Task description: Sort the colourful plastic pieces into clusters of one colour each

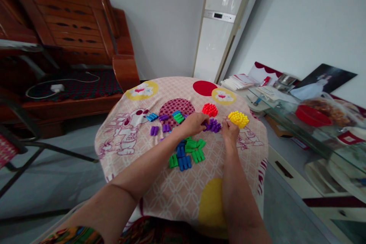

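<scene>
A bumpy cluster of small purple plastic pieces [213, 125] lies on the cloth-covered table between my two hands. My left hand [196, 124] reaches over from the left, its fingers bent and closed on the cluster's left edge. On the other side, my right hand [230, 131] has its fingertips pinched together close to the cluster; whatever they hold is too small to make out. Just beyond is a bright red cluster [210, 109], and a yellow cluster [239, 119] sits past my right hand. Green pieces [198, 155] and blue pieces [185, 162] lie below my left wrist.
More purple pieces [154, 130] and blue pieces [152, 117] are scattered left on the patterned tablecloth [171, 194]. A glass-topped cabinet [286, 118] with papers, a red bowl [313, 115] and bags stands right. A wooden bench [74, 34] stands back left.
</scene>
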A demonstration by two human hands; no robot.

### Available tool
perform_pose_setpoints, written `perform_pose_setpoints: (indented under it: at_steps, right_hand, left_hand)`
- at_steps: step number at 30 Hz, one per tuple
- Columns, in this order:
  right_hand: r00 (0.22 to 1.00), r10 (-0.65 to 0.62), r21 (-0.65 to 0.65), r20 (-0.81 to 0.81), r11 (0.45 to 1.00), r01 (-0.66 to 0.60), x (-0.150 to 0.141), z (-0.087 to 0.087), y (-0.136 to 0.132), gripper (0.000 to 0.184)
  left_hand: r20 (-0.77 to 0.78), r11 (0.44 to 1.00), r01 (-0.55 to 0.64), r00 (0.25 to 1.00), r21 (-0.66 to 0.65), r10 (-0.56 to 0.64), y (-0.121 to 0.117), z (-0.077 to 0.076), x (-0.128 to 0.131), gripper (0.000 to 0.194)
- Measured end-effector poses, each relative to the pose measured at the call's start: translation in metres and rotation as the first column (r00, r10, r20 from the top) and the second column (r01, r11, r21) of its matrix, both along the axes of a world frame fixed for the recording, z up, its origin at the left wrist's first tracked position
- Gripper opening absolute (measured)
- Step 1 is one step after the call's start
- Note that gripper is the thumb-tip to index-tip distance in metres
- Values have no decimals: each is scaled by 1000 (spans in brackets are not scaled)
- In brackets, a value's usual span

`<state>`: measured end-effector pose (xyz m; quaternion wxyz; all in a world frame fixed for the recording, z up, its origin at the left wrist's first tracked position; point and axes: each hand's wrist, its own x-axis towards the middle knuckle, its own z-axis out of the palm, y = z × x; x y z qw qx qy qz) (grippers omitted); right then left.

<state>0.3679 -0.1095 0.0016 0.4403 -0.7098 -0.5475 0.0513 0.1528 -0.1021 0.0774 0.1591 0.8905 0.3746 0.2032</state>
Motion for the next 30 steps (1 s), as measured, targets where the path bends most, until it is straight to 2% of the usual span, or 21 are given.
perform_pose_setpoints:
  at_steps: [5, 11, 18, 22, 25, 27, 30]
  right_hand:
    - [1000, 1, -12, 19, 1000, -1, -1, 3, -2, 39]
    - [999, -8, -11, 41, 1000, 9, -3, 5, -3, 39]
    - [999, -15, -10, 45, 1000, 15, -3, 4, -2, 39]
    - [1000, -19, -33, 21, 999, 20, -3, 4, -3, 37]
    - [1000, -21, -28, 19, 999, 21, -3, 5, -3, 36]
    - [999, -20, -16, 26, 1000, 21, -3, 5, -3, 36]
    - [999, -24, -11, 30, 1000, 25, -3, 5, -3, 37]
  left_hand:
    - [-149, 996, 5, 989, 84, 7, -5, -12, 33, 23]
    - [-242, 991, 52, 970, 121, -22, -3, -21, 45, 26]
    - [-168, 989, 14, 986, 148, 11, -11, -18, 43, 28]
    - [-31, 991, -66, 997, 118, 70, -9, -6, 20, 22]
    - [1, 973, -211, 977, 95, 212, 6, 3, -19, 19]
    - [-22, 931, -352, 934, 99, 355, 19, 5, -51, 22]
    - [-158, 853, -512, 838, 104, 522, 34, 0, -94, 24]
